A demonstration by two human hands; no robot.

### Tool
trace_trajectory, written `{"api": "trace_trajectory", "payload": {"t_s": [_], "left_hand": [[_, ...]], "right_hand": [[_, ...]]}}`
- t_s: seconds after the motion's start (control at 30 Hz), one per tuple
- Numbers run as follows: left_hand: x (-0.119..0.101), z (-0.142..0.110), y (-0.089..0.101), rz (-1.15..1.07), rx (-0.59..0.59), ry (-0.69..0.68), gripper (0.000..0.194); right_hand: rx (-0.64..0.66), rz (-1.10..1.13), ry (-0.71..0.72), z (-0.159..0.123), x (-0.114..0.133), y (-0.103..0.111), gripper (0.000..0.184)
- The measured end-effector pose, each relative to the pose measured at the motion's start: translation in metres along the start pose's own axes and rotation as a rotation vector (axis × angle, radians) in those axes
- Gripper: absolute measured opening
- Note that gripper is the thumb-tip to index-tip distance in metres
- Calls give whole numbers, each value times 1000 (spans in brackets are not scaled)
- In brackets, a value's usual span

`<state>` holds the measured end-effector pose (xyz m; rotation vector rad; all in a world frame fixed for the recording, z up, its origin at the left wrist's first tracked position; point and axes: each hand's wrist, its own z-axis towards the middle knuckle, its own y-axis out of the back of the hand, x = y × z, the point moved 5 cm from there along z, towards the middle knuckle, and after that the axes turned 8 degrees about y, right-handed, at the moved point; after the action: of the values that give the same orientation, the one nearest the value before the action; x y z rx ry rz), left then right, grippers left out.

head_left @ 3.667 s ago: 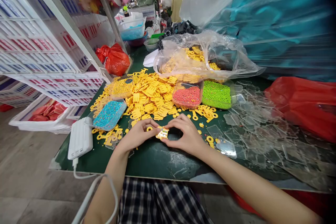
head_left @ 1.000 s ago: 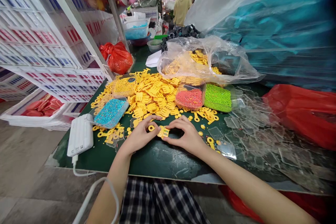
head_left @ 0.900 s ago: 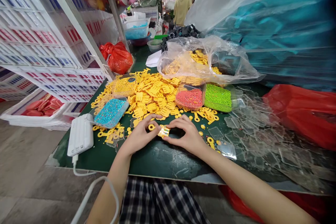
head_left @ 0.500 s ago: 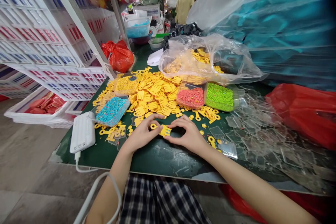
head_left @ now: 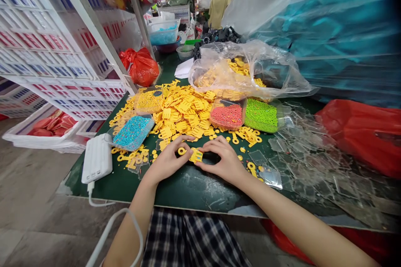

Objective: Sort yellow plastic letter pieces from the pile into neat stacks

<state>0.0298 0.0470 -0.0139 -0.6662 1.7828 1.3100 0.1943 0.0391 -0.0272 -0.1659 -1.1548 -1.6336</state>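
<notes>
A small yellow plastic piece [head_left: 196,155] with coloured beads in it lies on the dark green table [head_left: 188,187]. My left hand [head_left: 167,159] pinches its left edge and my right hand [head_left: 224,159] pinches its right edge, fingers curled on both. A yellow ring [head_left: 181,150] lies just under my left fingers. Behind the hands is a heap of yellow plastic pieces [head_left: 183,112].
Trays of blue beads [head_left: 133,132], yellow beads [head_left: 149,101], pink beads [head_left: 227,115] and green beads [head_left: 261,115] ring the heap. A white power bank [head_left: 97,162] lies left, clear plastic covers [head_left: 300,154] right, a clear bag of yellow parts [head_left: 247,69] behind. People stand far back.
Both hands stay on the small yellow piece and only shift their fingers slightly. The view has tilted a little.
</notes>
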Motion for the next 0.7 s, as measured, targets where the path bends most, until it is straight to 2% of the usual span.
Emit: {"api": "trace_trajectory", "payload": {"t_s": [0.13,0.23,0.4,0.53,0.7], "left_hand": [[3,1,-4,101,57,22,37],[3,1,-6,182,91,26,32],[1,-2,-5,270,93,58,32],[-1,-6,-5,269,136,45,30],[1,-6,-5,258,120,55,28]], "right_hand": [[102,-43,11,-1,-2,-4,23],[157,-33,10,-2,-2,-6,23],[194,-30,36,-3,3,-6,22],[219,-34,59,-5,8,-8,20],[211,-58,68,-5,12,-9,21]]}}
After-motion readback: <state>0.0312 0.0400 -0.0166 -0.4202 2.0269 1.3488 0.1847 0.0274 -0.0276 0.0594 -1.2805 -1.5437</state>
